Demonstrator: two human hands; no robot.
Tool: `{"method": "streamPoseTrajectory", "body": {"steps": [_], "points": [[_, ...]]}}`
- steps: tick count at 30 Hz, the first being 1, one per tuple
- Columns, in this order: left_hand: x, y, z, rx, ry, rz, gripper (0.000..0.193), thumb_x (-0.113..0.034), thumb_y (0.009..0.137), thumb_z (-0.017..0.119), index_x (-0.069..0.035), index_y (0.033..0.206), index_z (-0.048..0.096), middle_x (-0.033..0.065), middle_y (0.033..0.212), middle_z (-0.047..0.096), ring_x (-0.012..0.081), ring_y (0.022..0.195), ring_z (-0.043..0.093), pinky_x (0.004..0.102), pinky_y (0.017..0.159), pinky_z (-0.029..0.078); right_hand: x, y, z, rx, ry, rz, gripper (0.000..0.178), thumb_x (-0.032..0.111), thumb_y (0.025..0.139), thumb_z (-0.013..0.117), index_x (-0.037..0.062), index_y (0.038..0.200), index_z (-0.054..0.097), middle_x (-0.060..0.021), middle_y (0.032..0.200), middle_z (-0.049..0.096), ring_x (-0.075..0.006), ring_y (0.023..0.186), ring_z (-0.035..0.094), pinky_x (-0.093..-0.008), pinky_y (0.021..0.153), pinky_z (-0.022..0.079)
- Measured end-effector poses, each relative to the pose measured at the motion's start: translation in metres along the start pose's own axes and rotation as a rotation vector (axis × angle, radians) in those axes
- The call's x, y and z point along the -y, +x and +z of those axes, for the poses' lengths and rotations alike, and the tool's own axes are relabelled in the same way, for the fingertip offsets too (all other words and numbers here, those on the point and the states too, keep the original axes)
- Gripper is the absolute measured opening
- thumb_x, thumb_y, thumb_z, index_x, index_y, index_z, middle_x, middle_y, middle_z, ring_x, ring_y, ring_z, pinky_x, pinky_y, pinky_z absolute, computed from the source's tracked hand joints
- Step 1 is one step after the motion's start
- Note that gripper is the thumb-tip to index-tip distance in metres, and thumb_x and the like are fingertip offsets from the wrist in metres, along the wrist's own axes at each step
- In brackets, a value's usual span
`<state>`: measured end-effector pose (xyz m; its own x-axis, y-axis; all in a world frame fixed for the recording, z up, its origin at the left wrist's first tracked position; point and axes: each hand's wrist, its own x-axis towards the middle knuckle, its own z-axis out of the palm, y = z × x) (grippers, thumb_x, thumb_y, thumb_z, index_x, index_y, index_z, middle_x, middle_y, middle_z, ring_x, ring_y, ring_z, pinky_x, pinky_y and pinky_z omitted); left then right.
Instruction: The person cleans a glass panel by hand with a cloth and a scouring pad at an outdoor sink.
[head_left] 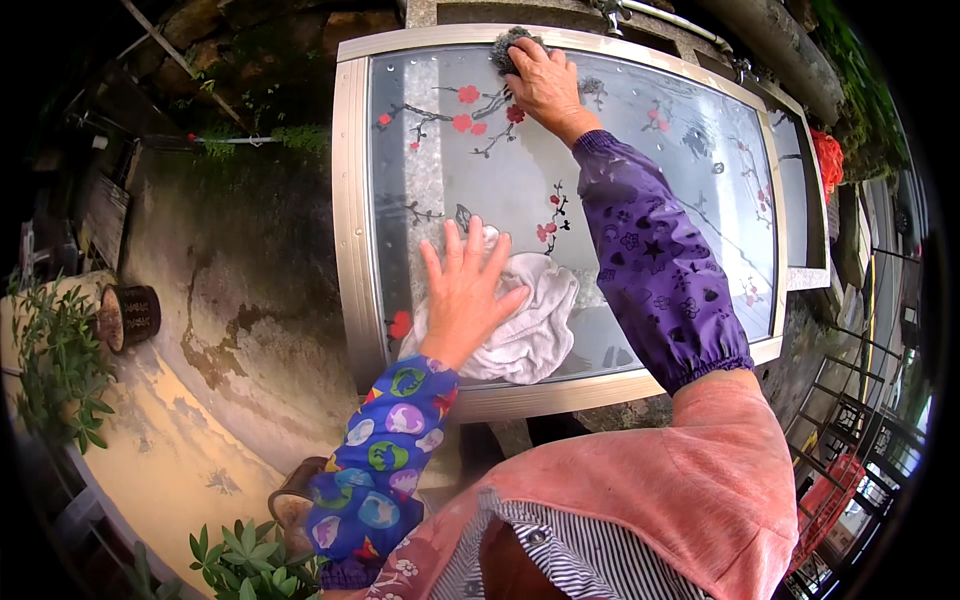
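Note:
A framed glass panel (470,180), printed with red blossoms on dark branches, lies under both my hands. At the panel's far edge my right hand (548,90), in a purple sleeve cover, is closed around a dark grey scrubber that looks like steel wool (510,48). It presses the scrubber where the glass meets the pale metal frame (350,200). My left hand (465,295), its blue patterned sleeve cover below, has its fingers spread at the panel's near left. Beneath and beside that palm sits a crumpled whitish cloth (535,335); whether the hand bears on it I cannot tell.
Beyond the panel are a metal tap (612,15) and a pipe (675,22). Potted plants (130,318) stand at the left, with another leafy plant (250,560) near my left elbow. A red bag-like thing (828,160) is at the right, above metal railings (860,390).

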<state>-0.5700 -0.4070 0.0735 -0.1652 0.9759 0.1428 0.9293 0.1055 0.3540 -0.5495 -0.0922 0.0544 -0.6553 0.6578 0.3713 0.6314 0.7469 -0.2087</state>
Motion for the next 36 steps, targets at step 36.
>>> {"method": "streamPoseTrajectory", "body": {"steps": [36], "points": [[-0.013, -0.090, -0.023, 0.048, -0.166, 0.066, 0.068, -0.046, 0.071, 0.074, -0.005, 0.123, 0.055, 0.0163, 0.142, 0.038, 0.0399, 0.137, 0.024, 0.0674, 0.104, 0.019, 0.090, -0.023, -0.021, 0.114, 0.001, -0.409, 0.041, 0.020, 0.084, 0.065, 0.0183, 0.124, 0.058, 0.0057, 0.131, 0.052, -0.0268, 0.097, 0.052, -0.0408, 0.086, 0.041]]}}
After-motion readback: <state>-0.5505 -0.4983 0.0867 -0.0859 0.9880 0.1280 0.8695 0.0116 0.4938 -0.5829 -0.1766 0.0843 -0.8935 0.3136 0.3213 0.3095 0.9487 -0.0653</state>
